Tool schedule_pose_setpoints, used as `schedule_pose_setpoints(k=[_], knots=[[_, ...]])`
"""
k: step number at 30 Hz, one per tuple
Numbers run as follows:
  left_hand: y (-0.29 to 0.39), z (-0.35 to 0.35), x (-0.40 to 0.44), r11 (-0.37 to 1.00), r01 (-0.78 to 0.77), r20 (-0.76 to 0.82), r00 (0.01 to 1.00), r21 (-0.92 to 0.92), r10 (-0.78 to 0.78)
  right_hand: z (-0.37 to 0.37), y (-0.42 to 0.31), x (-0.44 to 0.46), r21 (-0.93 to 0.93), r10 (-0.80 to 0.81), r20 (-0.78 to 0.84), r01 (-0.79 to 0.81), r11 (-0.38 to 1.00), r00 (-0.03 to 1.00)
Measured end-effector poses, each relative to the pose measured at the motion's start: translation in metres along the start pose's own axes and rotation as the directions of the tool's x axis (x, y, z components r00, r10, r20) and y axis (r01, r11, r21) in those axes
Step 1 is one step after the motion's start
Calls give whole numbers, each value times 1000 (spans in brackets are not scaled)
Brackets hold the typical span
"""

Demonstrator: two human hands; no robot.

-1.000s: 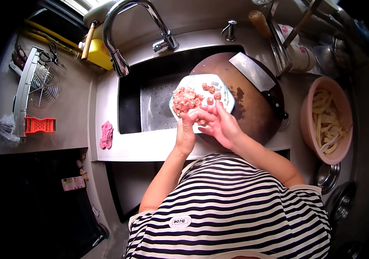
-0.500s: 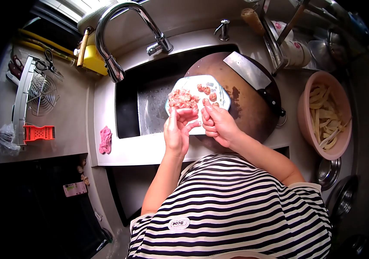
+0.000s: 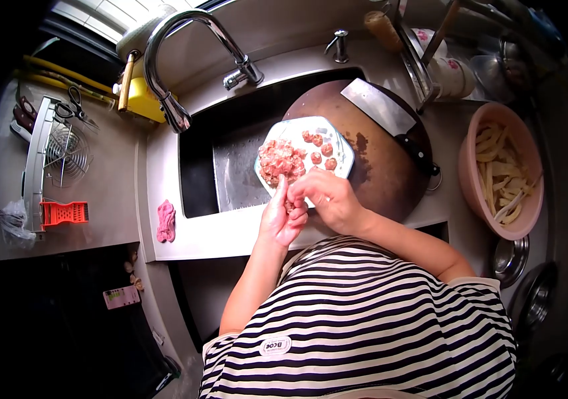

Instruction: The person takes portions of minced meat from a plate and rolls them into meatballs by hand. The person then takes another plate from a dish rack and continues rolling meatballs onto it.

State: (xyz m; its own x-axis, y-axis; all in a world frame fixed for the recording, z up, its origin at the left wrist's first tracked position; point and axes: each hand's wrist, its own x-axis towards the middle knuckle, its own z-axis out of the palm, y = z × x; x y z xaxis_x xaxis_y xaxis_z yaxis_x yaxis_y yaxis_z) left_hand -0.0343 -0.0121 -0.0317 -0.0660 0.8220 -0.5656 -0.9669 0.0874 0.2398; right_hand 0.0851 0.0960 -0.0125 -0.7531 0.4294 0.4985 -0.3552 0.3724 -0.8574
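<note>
Since the earlier frame the right hand [image 3: 297, 189] has come away from the small meatballs [image 3: 330, 163] and down to the left hand [image 3: 284, 223], so that all five balls now show, at the right side of the white plate [image 3: 334, 133] in the middle of the frame. The left hand's fingers are curled in, its thumb raised, with a small piece of meat [image 3: 289, 207] partly showing between them. The right hand's fingers are bent, their tips meeting at the left thumb; whether they pinch anything I cannot tell. The minced meat [image 3: 281, 159] is heaped on the plate's left side, just above both hands.

The plate lies over the left part of the round board [image 3: 337, 106], which covers the sink's [image 3: 231, 166] right side. A cleaver [image 3: 380, 106] lies on the board's upper right. The faucet [image 3: 194, 13] arches at upper left, above a pink cloth [image 3: 165, 221] on the near edge. A pink basin [image 3: 537, 199] of pale strips [image 3: 500, 166] stands at right; a red grater [image 3: 64, 213] lies at left.

The hands hide the plate's lower edge, and the plate and board cover part of the sink. The striped shirt [image 3: 364, 312] fills the lower middle. The rack [image 3: 424, 80] at upper right is cut off, and the frame's corners are too dark to read.
</note>
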Motion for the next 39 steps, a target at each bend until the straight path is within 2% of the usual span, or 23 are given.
schedule_pose_setpoints(k=[1, 2, 3, 4, 6, 7, 8, 10, 12, 13, 15, 16, 18, 20, 21, 22, 23, 24, 25, 26, 29, 36, 39], knots=[[0, 2, 1, 995, -89, 71, 994, 33, 87, 1, -1, -1, 182, 214, -73, -198, 963, 974], [0, 3, 1, 982, -179, 146, 975, 61, 168, 1, -2, -1, 368, 426, -106, -363, 856, 898], [1, 3, 0, 965, -236, 281, 939, 116, 196, 1, -3, 2, 512, 554, -123, -425, 746, 823], [-3, 14, -3, 898, -356, 233, 925, 259, 299, -2, -1, 4, 636, 682, -83, -489, 597, 726], [-15, 49, -9, 669, -520, 192, 843, 532, 503, 1, 14, -1, 796, 818, 24, -505, 332, 575], [-9, 45, -8, 587, -553, 317, 828, 591, 462, 1, 16, -2, 837, 851, 125, -515, 186, 510], [-10, 45, -7, 592, -565, 320, 821, 575, 473, 2, 18, -4, 858, 865, 231, -513, 34, 445], [-11, 50, -9, 604, -586, 321, 807, 541, 496, 4, 20, -5, 838, 813, 397, -530, -132, 426], [-8, 48, -8, 600, -633, 286, 767, 489, 575, 7, 31, -12, 815, 770, 449, -561, -145, 454], [-4, 44, -6, 569, -647, 235, 739, 507, 632, 5, 17, -6, 818, 800, 391, -571, -75, 455], [1, 36, -5, 525, -660, 145, 686, 538, 713, 6, 16, -6, 845, 745, 302, -528, 79, 594], [2, 29, -1, 587, -632, 89, 716, 505, 693, 7, 15, -5, 853, 704, 261, -500, 153, 661], [2, 10, 6, 702, -569, -20, 771, 429, 637, 7, 0, 1, 824, 568, 177, -437, 361, 803], [-2, 26, -2, 917, -318, -106, 930, 241, 351, 7, -18, 6, 750, 438, 148, -389, 534, 887], [-6, 28, -2, 954, -232, -109, 961, 191, 255, 7, -14, 4, 732, 395, 178, -390, 558, 901], [-8, 28, -2, 980, -142, -108, 982, 139, 158, 4, -14, 3, 713, 395, 182, -398, 577, 900], [-9, 18, 1, 979, -118, -62, 990, 165, 130, 0, -16, 2, 692, 393, 186, -404, 598, 900], [-10, 18, 4, 974, -110, -95, 987, 198, 131, -2, -16, 3, 670, 389, 189, -408, 620, 902], [-8, 20, 5, 988, -101, -114, 987, 118, 114, -2, -13, 6, 683, 350, 113, -328, 652, 930], [-6, 21, 5, 995, -93, -128, 987, 38, 97, -3, -17, 6, 693, 409, 58, -331, 640, 911], [0, 15, 2, 975, -180, 39, 984, 133, 176, -12, -18, 7, 681, 502, 3, -369, 632, 865], [0, 24, -5, 952, -282, 72, 959, 123, 275, -12, -4, 0, 700, 655, 7, -472, 536, 756], [3, 13, -1, 917, -371, 268, 907, 149, 324, -8, 0, 0, 731, 714, 20, -497, 467, 700]])
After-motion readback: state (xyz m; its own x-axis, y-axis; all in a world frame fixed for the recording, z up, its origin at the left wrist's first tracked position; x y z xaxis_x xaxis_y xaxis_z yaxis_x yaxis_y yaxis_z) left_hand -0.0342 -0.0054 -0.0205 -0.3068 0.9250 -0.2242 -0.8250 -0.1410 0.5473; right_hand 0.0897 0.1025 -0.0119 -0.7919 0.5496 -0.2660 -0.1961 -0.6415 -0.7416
